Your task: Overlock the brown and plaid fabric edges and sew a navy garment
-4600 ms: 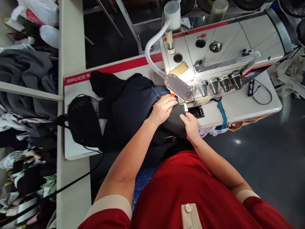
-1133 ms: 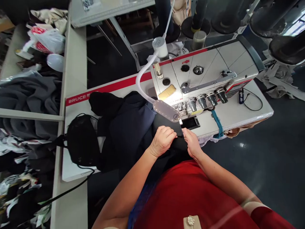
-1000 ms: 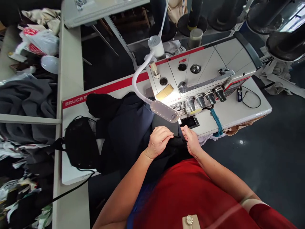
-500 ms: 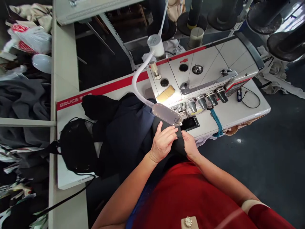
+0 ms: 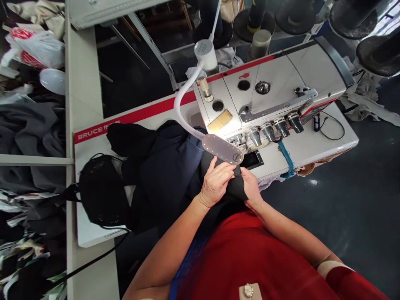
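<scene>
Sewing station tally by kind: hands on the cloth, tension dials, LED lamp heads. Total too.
Hands on the dark cloth: 2 (left hand, right hand)
Tension dials: 4
LED lamp heads: 1
Total: 7

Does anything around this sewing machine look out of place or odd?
A teal cord lies loose across the white sewing table and runs over its front edge. It looks odd because it seems to be attached to nothing nearby.
</scene>
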The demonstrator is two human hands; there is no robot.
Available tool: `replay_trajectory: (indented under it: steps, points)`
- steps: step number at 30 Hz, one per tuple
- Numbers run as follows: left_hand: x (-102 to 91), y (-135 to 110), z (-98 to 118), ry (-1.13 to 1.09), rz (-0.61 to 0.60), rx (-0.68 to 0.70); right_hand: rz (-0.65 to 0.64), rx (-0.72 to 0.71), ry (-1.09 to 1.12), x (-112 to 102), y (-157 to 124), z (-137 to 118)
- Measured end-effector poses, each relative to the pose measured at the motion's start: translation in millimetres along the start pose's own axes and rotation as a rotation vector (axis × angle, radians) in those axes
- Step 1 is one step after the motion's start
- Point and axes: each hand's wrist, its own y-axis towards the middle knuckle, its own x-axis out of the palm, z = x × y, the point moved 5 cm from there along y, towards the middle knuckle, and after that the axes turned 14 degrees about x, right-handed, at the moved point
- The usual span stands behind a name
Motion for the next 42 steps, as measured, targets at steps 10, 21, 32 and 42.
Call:
replay_trajectory:
  steps: [10,21,32,42]
  points:
    - [-0.9,5.2,-12.8,0.042,0.019,-0.027,0.061,-0.04,-0.192,1.8,6.6,-7.5]
    - [-22.3,-0.9,-16.5,0.16,-0.124,0.017,0.004,0.026,-0.076,5.9,5.6,-8.0]
    - [-86.3,-148.6,-87.3,0.437,0.153,-1.161,-0.116,0.349,0.177,9.0,4.2,6.9]
    - [-162.3,5.9,-117.6,0.741,-0.002,-0.623,-0.183,0.349,0.249,36.1,0.3,10.8]
